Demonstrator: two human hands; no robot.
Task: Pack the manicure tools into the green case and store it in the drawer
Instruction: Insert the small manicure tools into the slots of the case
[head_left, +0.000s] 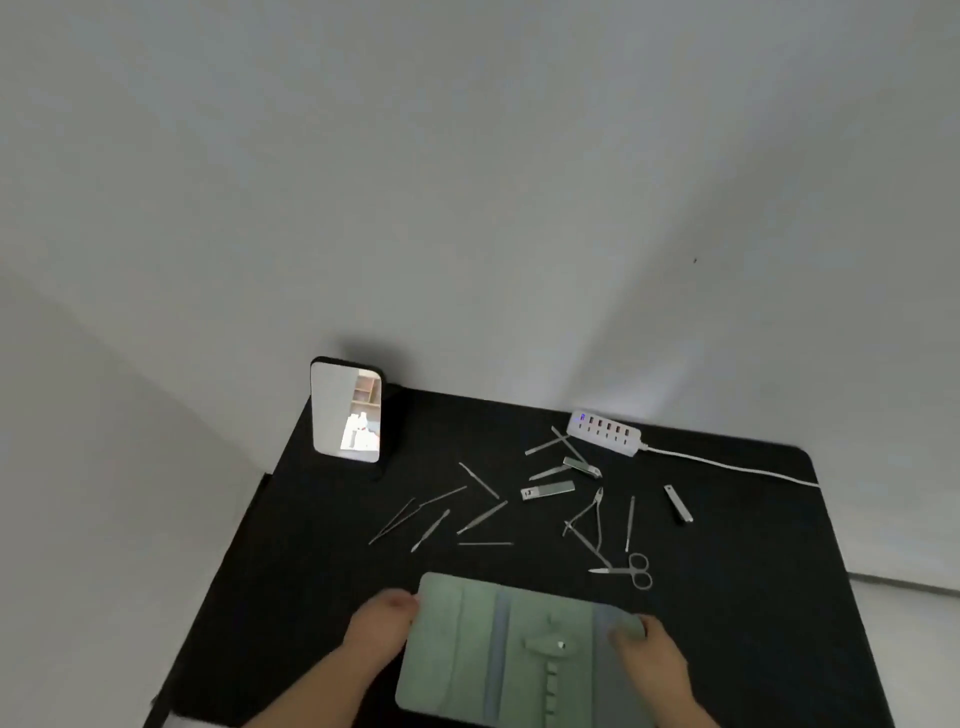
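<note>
Head view: my green case (498, 649) lies open and flat at the near edge of the black surface (753, 597), its long axis running left to right across me, slightly turned so the left end sits a little farther away. Its lining is a pale, soft green, with a grey-blue spine strip and a row of small loops and a snap tab down the middle panel; every slot looks unfilled. My left hand (382, 623) comes in from the lower left, thumb lying on the case's left edge, fingers hidden under it, pinching that edge. My right hand (652, 654) comes from the lower right, thumb pressed on the right flap, gripping that side likewise. Beyond the case the manicure tools (483, 514) lie scattered, pointing every which way: scissors (631, 570) with tips to the left, nippers (592, 517), clippers (678, 503). A mirror (347, 411) stands at the far left, a white charging hub (605, 432) at the back.
</note>
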